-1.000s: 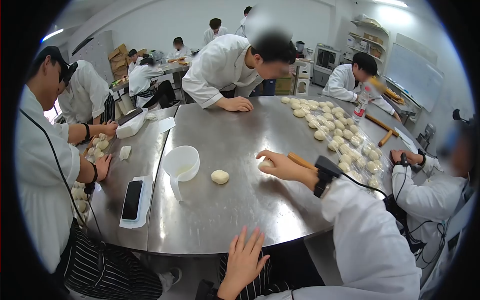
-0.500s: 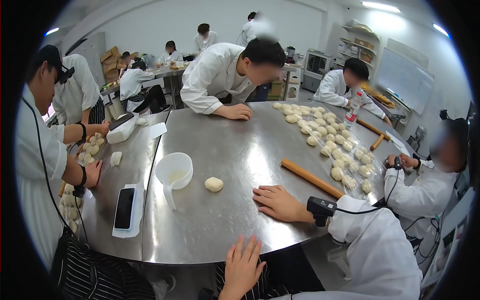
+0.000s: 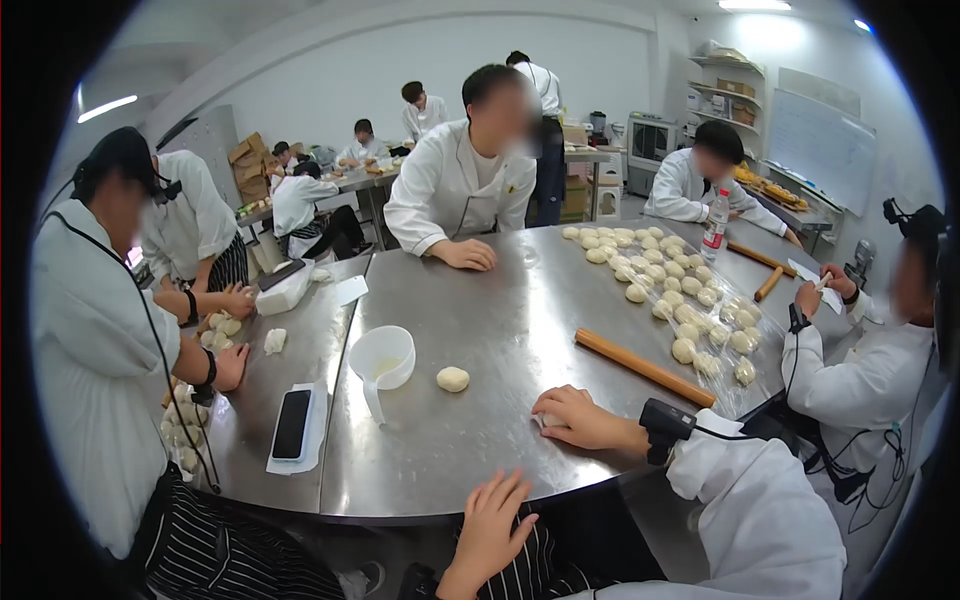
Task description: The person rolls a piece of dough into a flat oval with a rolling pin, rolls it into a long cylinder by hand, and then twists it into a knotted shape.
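A white cup (image 3: 382, 357) and a dough ball (image 3: 453, 379) are seen on the steel counter (image 3: 500, 300). The left hand (image 3: 490, 535) is held at the near edge, its grip spread wide. A dough piece (image 3: 545, 421) is cupped under the right hand (image 3: 582, 418), near the rolling pin (image 3: 645, 368).

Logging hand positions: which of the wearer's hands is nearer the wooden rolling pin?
Right. The right hand rests on the table just short of the rolling pin, apart from it; the left hand lies at the table's near edge, farther off.
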### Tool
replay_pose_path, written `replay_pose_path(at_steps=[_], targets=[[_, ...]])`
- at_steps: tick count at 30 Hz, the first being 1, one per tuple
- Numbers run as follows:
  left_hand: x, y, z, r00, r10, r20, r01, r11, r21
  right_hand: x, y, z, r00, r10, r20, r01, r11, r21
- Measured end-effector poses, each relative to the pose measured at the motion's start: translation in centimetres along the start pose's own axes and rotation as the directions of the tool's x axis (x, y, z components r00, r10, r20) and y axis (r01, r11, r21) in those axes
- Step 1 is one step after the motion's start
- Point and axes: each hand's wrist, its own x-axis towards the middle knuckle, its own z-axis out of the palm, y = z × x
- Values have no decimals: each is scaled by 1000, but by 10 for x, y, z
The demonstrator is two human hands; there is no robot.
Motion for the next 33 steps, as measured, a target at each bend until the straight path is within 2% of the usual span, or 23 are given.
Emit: replay_pose_path(at_steps=[3, 5, 7, 9, 12, 17, 22, 23, 25, 26, 28, 29, 32, 33], targets=[[11, 23, -55, 989, 5, -146, -7, 1000, -12, -17, 6, 5, 995, 25, -96, -24, 1000, 8], [26, 53, -107, 892, 191, -409, -162, 981, 106, -20, 11, -12, 987, -1, -158, -6, 999, -43], [26, 124, -166, 779, 293, -554, -177, 951, 254, -40, -2, -17, 984, -5, -176, -11, 996, -91], [26, 177, -198, 748, 409, -523, -174, 881, 440, -54, -5, -22, 988, -14, -156, -8, 990, -140], [21, 224, -206, 765, 487, -422, -170, 784, 597, -69, 5, -21, 984, -22, -177, -5, 988, -153], [23, 222, -192, 652, 625, -429, -119, 644, 756, -75, 2, -24, 975, -41, -218, 24, 996, -81], [24, 210, -184, 567, 681, -464, -43, 586, 809, -58, -5, -19, 977, -89, -194, 86, 996, -22], [27, 210, -184, 569, 662, -488, -30, 610, 792, -52, -4, -16, 977, -93, -194, 90, 996, -25], [30, 210, -190, 673, 569, -474, -35, 664, 747, -40, -9, -13, 989, -74, -129, 64, 995, -81], [25, 210, -195, 773, 479, -417, -47, 697, 716, -37, -13, -7, 993, -54, -104, 44, 994, -101], [18, 204, -202, 921, 299, -251, -65, 751, 657, -26, -18, 5, 985, -36, -169, 23, 996, -82], [20, 190, -201, 942, 266, -206, -80, 773, 630, -19, -19, 10, 979, -24, -205, 9, 997, -76], [32, 132, -178, 984, 160, -75, -93, 828, 553, 7, -23, 24, 949, -74, -307, -6, 968, -252], [34, 111, -165, 991, 125, -41, -86, 855, 511, 19, -12, 27, 963, -86, -256, 25, 972, -234]])
